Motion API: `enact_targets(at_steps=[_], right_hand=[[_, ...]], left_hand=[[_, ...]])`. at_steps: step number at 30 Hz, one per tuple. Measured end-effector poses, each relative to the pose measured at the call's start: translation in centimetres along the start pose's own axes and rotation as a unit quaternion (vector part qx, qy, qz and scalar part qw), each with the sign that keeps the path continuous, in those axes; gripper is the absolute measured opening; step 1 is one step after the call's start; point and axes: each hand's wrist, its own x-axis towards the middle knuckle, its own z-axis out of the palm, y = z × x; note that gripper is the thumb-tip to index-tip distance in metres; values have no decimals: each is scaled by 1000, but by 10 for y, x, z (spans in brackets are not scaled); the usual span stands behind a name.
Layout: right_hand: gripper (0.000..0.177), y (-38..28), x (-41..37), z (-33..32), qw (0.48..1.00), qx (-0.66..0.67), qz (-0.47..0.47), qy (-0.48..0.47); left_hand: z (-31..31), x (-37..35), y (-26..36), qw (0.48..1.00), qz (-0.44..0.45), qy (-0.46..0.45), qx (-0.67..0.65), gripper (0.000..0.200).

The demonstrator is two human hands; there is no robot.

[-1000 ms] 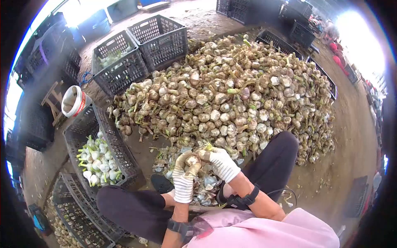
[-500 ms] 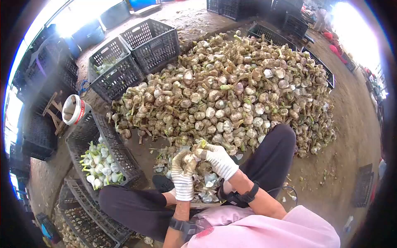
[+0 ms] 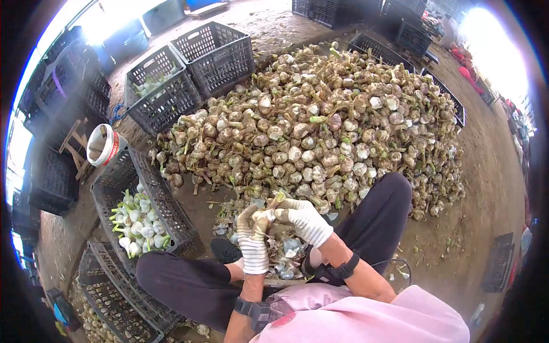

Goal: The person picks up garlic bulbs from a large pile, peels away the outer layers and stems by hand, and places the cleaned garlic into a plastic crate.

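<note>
Left hand (image 3: 251, 241) curls closed around 1 partly hidden garlic bulb (image 3: 262, 216); right hand (image 3: 306, 220), fingers bent, meets it at 3 o'clock, hold unclear; garlic pile (image 3: 314, 131) at 12.

Daylight: bright, entering from beyond the pile (image 3: 320, 131), at its far left and far right; both sources blown out to white. Pile: evenly lit, bulbs distinct, small soft shadows between them. Stacked crates (image 3: 54, 177), left of the pile: dim, veiled by a hazy grey smear. Trousers (image 3: 374, 214), near side of the pile: dark, few folds readable. Shirt (image 3: 372, 320), nearer than the trousers: pale, bright. Margins all around the pile: fisheye curvature, black corners, bluish fringing, softened background detail.
</note>
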Motion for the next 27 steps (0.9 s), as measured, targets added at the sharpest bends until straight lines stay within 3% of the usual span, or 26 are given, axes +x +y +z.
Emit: enact_targets(at_steps=[1,2,4,5,6,9,10,11,13,14,15,17,18,20,21,22,23,24,26,27], right_hand=[[23,2,2,0,999,-30,-8,40],[23,3,3,-2,999,-30,-9,42],[21,8,6,-6,996,-67,4,54],[20,11,7,-7,994,-96,-37,44],[20,15,9,-7,994,-95,-35,44],[21,33,20,-11,967,-214,-120,65],[21,38,23,-17,967,-215,-120,64],[24,42,25,-20,931,-314,-177,61],[34,61,36,-35,852,-442,-275,49],[34,57,35,-33,851,-443,-278,48],[33,47,29,-26,916,-349,-196,20],[31,19,10,-11,980,-182,-75,-33],[29,6,-2,-5,985,-165,-12,-47],[26,11,-4,7,978,-210,0,8],[26,12,-4,6,978,-210,-2,10],[22,12,-4,3,994,-102,10,26],[19,13,-3,1,999,7,23,41],[19,13,0,0,999,7,24,38],[18,13,-1,1,980,-198,9,24],[19,4,-6,9,971,-238,33,0]], left_hand=[[-2,2,-6,994,58,2,95,37],[-3,3,-9,994,57,0,95,37],[-7,0,-15,943,201,-31,262,37],[3,-4,-3,957,167,-4,237,34],[-1,-1,-10,993,53,16,105,32],[-7,4,-19,997,4,62,43,25],[-4,4,-7,983,-148,103,-39,26],[-2,4,1,937,-296,140,-120,29],[-3,4,2,927,-314,145,-147,31],[-3,5,3,916,-331,150,-172,34],[-4,5,5,916,-329,149,-173,34],[-4,7,13,938,-303,111,-125,36],[-5,6,14,946,-292,93,-101,38],[-11,7,1,944,-293,78,-126,39],[-13,8,-6,984,-174,30,-9,40],[-14,8,-11,993,-48,-17,107,43],[-5,1,1,886,230,-3,403,46],[-5,-1,4,885,231,0,404,46],[-8,-7,6,851,333,2,406,45],[-2,-12,13,963,166,28,212,40]])
